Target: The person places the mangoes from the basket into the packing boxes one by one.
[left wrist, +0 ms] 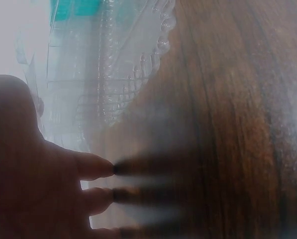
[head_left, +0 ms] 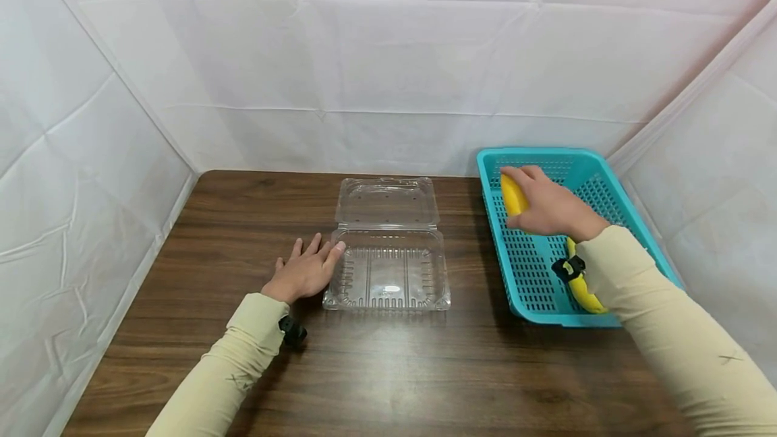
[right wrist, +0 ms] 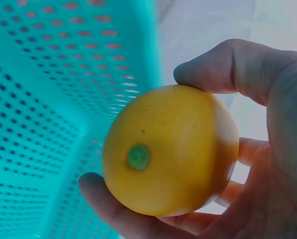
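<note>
My right hand holds an orange, yellowish with a green stem spot, over the turquoise basket. In the right wrist view the thumb and fingers curl around its sides. Beneath the right forearm, a banana lies in the basket, partly covered by the wrist. A clear plastic clamshell box stands with its lid folded back on the table. At the box's left edge my left hand rests with fingers spread, the thumb on the rim and the other fingers over the wood.
The brown wooden table is enclosed by white cloth at the back and both sides. The basket stands at the back right, near the cloth. The clamshell lid lies toward the back cloth.
</note>
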The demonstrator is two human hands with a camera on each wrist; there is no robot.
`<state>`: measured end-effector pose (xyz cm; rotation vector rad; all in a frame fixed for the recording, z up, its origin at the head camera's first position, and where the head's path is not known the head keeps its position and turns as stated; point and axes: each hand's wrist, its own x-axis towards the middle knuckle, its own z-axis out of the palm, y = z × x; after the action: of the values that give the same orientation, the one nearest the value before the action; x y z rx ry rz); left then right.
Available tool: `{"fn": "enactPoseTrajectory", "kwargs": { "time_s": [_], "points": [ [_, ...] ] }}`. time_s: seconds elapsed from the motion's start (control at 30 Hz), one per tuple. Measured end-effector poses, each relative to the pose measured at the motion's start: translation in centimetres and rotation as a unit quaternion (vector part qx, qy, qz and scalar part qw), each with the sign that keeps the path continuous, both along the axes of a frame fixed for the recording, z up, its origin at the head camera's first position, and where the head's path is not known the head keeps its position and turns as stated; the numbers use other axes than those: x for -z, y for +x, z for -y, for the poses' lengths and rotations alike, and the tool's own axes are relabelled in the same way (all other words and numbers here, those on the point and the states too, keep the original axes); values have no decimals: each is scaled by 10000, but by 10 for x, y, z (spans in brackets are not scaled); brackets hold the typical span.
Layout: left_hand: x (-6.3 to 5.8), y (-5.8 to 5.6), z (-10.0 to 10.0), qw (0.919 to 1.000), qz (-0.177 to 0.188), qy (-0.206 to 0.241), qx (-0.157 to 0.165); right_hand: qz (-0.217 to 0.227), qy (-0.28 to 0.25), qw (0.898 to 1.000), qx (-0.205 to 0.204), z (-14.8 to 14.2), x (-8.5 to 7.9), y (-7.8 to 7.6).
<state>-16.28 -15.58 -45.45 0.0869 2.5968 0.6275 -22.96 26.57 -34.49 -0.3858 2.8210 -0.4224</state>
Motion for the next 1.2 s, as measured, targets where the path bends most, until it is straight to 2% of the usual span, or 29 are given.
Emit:
{"fn": "enactPoseTrajectory", "kwargs": {
  "time_s": [0.17, 0.33, 0.93, 1.2],
  "points": [
    [1, -1, -1, 10000, -15, 18, 10, -174, 82, 9998, -51, 7, -15, -2],
    [1, -1, -2, 10000, -12, 8, 1, -109, 70, 9998, -141, 15, -20, -4],
    [1, -1, -4, 10000, -38, 40, -31, 196, 31, 9986, -493, 57, -8, -1],
    [2, -1, -4, 10000, -17, 61, -50, 100, 90, 9981, -594, 73, -6, 0]
  ]
}}
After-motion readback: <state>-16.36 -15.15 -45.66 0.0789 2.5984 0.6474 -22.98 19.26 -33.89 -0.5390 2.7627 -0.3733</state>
